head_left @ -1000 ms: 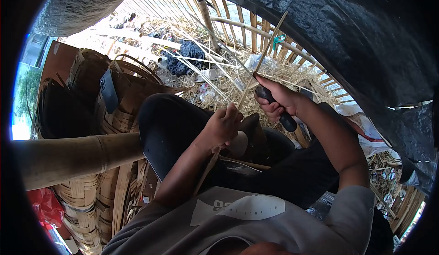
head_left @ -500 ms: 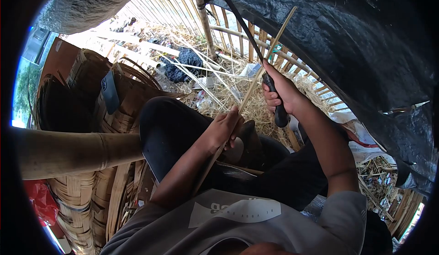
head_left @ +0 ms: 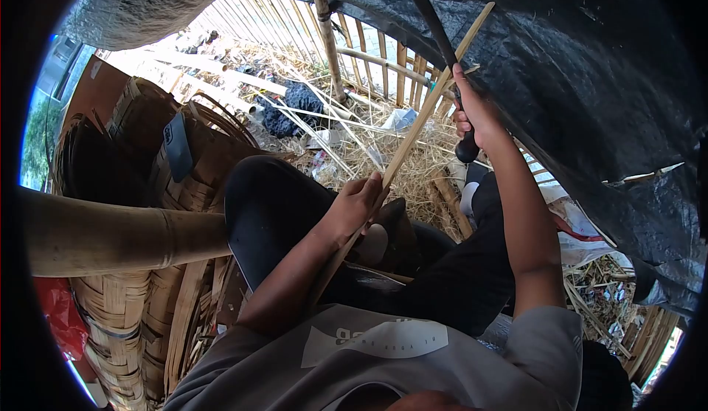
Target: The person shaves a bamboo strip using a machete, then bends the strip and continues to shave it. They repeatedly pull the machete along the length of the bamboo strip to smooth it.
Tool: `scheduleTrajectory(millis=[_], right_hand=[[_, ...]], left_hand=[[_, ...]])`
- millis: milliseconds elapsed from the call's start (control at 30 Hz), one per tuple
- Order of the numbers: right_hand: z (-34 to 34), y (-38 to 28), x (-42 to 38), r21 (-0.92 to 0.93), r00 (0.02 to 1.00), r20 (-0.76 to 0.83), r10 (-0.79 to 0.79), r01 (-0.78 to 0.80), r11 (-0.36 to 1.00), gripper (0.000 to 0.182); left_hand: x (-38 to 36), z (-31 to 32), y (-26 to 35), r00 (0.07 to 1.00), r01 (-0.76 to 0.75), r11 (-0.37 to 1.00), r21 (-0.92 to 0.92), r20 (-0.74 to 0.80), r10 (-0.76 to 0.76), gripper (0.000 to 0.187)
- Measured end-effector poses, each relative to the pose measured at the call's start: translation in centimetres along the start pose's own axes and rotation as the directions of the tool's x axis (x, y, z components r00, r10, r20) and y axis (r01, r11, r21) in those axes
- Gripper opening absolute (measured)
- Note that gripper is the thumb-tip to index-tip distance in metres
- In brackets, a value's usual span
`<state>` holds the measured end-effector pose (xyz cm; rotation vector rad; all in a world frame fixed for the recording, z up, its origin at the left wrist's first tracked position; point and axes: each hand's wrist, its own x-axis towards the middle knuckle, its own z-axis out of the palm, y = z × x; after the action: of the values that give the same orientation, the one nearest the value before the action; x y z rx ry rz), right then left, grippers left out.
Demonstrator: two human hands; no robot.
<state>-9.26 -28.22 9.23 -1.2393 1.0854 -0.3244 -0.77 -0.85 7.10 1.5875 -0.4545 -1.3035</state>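
My left hand (head_left: 357,208) is closed around a long, pale bamboo strip (head_left: 413,135), which slants from my lap up to the right. In my right hand (head_left: 476,112) is a long knife (head_left: 430,17) with a dark blade and a dark, rounded handle, my fingers wrapped round the grip. The blade crosses the strip near its upper end, and it seems to touch it there. A small pale sliver (head_left: 472,68) sticks out beside the crossing. The strip's lower end passes behind my left forearm.
A thick bamboo pole (head_left: 125,234) runs in from the left, beside woven bamboo baskets (head_left: 118,315). A dark plastic sheet (head_left: 590,101) hangs on the right. Straw-like shavings (head_left: 420,186) cover the ground ahead, before a slatted bamboo fence (head_left: 380,57).
My right hand and the knife have moved up and to the right along the strip. The strip has turned to show a broader face. My left hand has stayed nearly in place.
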Motion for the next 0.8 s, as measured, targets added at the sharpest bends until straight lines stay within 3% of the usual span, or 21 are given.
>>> scheduleTrajectory(millis=[133,167,233,267,367,400,467,533,600,633,667,700,800], right_hand=[[0.5,1.4,1.2,-0.214,0.983,-0.063,-0.172,0.155,0.964,0.068],[0.5,1.7,1.4,-0.351,0.959,-0.062,-0.275,0.237,0.906,0.069],[0.7,1.7,1.2,-0.598,0.883,-0.013,-0.469,0.369,0.711,0.074],[0.1,0.7,0.8,-0.718,0.929,0.084,-0.36,0.307,0.624,0.079],[-0.2,0.8,0.1,-0.75,0.855,0.209,-0.474,0.451,0.484,0.077],[-0.1,1.0,0.4,-0.791,0.874,0.18,-0.452,0.401,0.462,0.077],[0.1,1.4,0.8,-0.726,0.912,0.17,-0.373,0.372,0.579,0.077],[0.3,1.9,0.9,-0.666,0.928,0.154,-0.338,0.35,0.659,0.077],[0.6,2.3,1.0,-0.619,0.928,0.128,-0.351,0.351,0.702,0.077],[0.6,2.2,0.7,-0.614,0.921,0.131,-0.367,0.366,0.699,0.076],[0.6,2.0,0.3,-0.608,0.914,0.134,-0.384,0.381,0.696,0.076],[0.7,2.0,-0.1,-0.601,0.906,0.136,-0.401,0.397,0.694,0.076],[0.6,2.5,-0.4,-0.626,0.846,0.132,-0.517,0.475,0.618,0.065]], left_hand=[[0.8,-0.6,-1.8,0.998,-0.036,0.996,-0.082,0.041,0.039,0.048],[1.2,-0.8,-2.7,0.996,-0.063,0.992,-0.113,0.05,0.069,0.05],[2.7,-1.7,-5.0,0.988,-0.118,0.993,-0.028,0.1,0.12,0.028],[3.1,-2.2,-6.0,0.98,-0.145,0.989,-0.023,0.134,0.147,0.025],[3.5,-3.3,-7.9,0.942,-0.224,0.972,-0.073,0.24,0.235,0.026],[3.6,-3.6,-8.4,0.924,-0.25,0.963,-0.097,0.272,0.268,0.026],[4.0,-4.1,-9.2,0.907,-0.256,0.954,-0.155,0.303,0.293,0.031],[3.6,-4.2,-8.5,0.923,-0.139,0.953,-0.27,0.314,0.224,0.043],[2.8,-3.3,-7.1,0.966,-0.06,0.973,-0.221,0.233,0.112,0.033],[1.0,-1.3,-3.8,0.989,-0.057,0.993,-0.099,0.134,0.07,0.032],[0.0,-0.3,-2.0,0.999,-0.04,0.999,0.023,0.029,0.039,0.05],[0.7,-1.5,-3.6,0.981,-0.1,0.995,-0.015,0.164,0.101,0.037],[3.2,-5.3,-8.8,0.849,-0.217,0.962,-0.167,0.454,0.27,0.086]])
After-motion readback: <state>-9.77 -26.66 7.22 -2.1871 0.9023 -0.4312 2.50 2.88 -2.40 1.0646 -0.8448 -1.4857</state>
